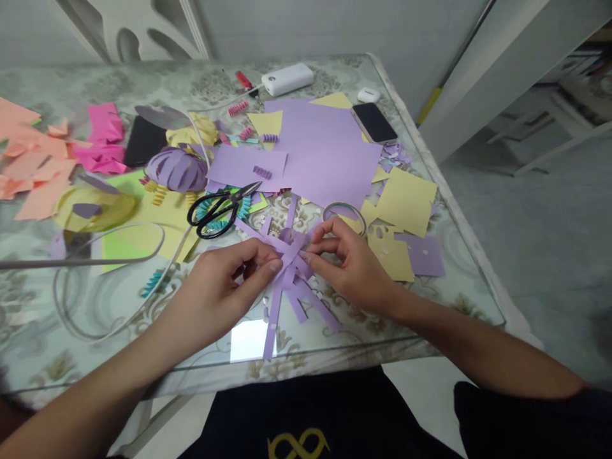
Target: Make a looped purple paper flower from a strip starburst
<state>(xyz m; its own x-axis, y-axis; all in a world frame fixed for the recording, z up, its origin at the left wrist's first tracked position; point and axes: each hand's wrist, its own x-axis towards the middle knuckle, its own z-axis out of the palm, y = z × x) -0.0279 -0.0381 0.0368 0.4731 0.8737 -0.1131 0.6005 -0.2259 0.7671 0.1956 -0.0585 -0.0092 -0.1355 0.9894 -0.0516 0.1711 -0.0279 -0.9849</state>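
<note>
Several purple paper strips point(289, 255) cross one another in a star shape near the table's front edge, some of them bent up at the middle. On the left side of the crossing, my left hand point(234, 280) pinches a strip between thumb and fingers. From the right, my right hand point(351, 261) pinches the strips close to the centre, its fingertips a little apart from those of my left hand. Black-handled scissors point(220, 210) lie up and left of the strips. A roll of tape point(345, 217) rests just behind my right hand.
Purple sheets point(329, 150) and yellow paper pieces point(406, 201) lie behind and right. A phone point(374, 123) and white power bank point(287, 79) are farther back. Paper ornaments point(176, 168), a white cable point(157, 280) and orange paper point(38, 166) are at left.
</note>
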